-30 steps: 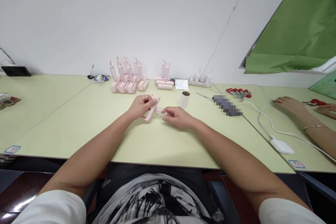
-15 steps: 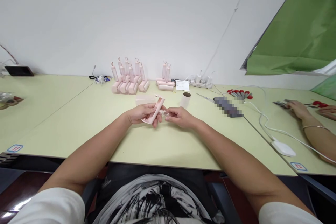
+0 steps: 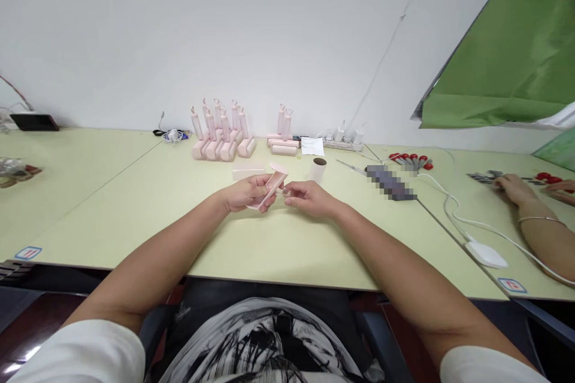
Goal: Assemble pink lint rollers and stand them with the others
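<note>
My left hand [image 3: 247,192] is closed around a pink lint roller cover [image 3: 273,188], a curved trough-like shell held at a slant with its hollow inside showing. My right hand [image 3: 309,197] pinches a small clear piece [image 3: 284,192] against the cover's right side; the fingers hide most of it. Just behind my right hand, a white sticky-paper roll [image 3: 318,172] stands upright, its brown cardboard core visible. Another pale pink shell piece [image 3: 247,172] lies on the table behind my left hand.
Several pink lint rollers [image 3: 220,146] with upright handles stand along the wall, more [image 3: 284,142] to their right. A power strip [image 3: 345,145], a blurred dark object [image 3: 390,182] and red-handled tools [image 3: 411,160] lie rightward. Another person's hand [image 3: 514,188] works at far right.
The pink cover has turned in my left hand, so its upper end now faces up and right. My right hand stays beside it, and the clear piece is more hidden.
</note>
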Demonstrator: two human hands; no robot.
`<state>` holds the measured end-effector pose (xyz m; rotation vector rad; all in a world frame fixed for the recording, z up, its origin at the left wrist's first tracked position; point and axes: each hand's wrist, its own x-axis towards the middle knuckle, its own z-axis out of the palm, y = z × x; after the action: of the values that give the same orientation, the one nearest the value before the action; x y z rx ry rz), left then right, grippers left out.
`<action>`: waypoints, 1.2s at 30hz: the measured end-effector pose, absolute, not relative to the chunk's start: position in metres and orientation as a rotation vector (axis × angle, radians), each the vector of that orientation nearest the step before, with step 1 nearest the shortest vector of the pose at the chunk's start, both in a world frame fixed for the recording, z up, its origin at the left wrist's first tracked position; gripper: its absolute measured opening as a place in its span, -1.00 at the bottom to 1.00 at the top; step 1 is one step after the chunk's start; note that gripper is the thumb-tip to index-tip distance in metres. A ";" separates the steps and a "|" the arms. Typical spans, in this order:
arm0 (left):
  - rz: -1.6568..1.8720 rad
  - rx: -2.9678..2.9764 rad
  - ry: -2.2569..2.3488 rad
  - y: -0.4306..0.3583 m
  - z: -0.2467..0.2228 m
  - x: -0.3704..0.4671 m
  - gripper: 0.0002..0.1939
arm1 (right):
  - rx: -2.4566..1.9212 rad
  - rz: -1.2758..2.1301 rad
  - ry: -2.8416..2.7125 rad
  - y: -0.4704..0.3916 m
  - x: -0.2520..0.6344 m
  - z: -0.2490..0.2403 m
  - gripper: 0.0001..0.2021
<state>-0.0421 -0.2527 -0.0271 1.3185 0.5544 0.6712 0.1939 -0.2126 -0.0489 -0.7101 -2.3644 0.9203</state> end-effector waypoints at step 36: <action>0.636 1.485 0.546 -0.245 -0.023 -0.062 -0.53 | -0.535 0.392 -2.420 -0.215 0.177 -0.046 -0.77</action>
<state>-0.0617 -0.2452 -0.0227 1.4854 0.5456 0.6363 0.1768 -0.2148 -0.0456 -0.5347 -2.4197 0.3921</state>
